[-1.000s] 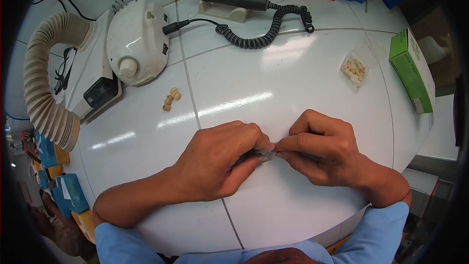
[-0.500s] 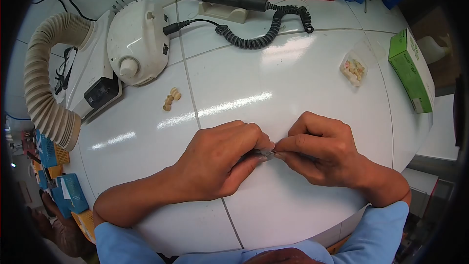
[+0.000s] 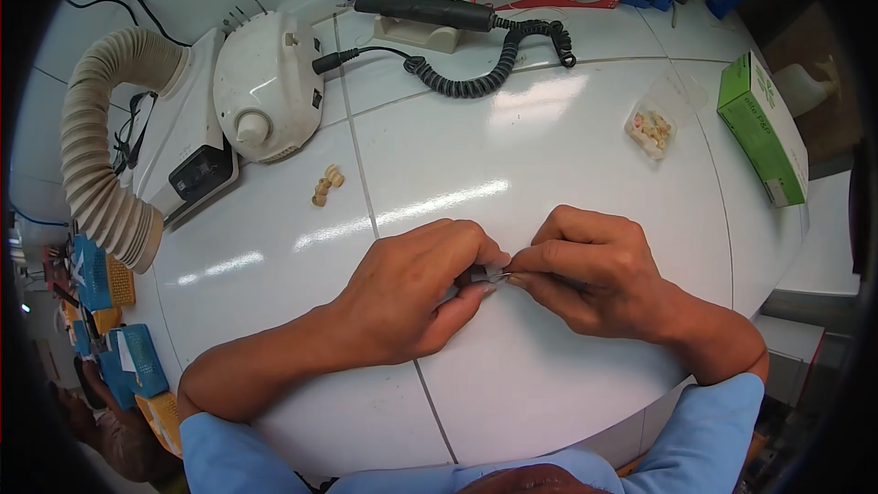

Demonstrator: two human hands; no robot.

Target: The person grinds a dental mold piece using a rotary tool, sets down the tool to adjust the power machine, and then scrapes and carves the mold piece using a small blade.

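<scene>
Across the glossy white table (image 3: pixel 585 174) the risk looks like skidding: a hard surface like this gives a dropped bit little to stop it. The ribbed hose (image 3: pixel 87 137) arches at the left, beside the white machine (image 3: pixel 265 82), both clear of the fingers, so neither seems a threat. Here's the tight spot: the left hand (image 3: pixel 412 288) and right hand (image 3: pixel 590 270) meet low over the near part of the table, each closed in a thumb-and-finger pinch. Up top, the dark pen-shaped tool (image 3: pixel 425 11) lies on its rest (image 3: pixel 416 35); a tug on its coiled cord (image 3: pixel 471 87) could drag it off. Over right, the little plastic tub (image 3: pixel 655 155) looks light, and a careless forearm could tip its bits out. The tan pieces (image 3: pixel 322 190) sit loose beyond the left hand; a sweep that way could scatter them. Smallest of all, the shiny piece (image 3: pixel 497 277) sits between both sets of fingertips, mostly hidden; uneven pressure could bend it or flick it loose.
</scene>
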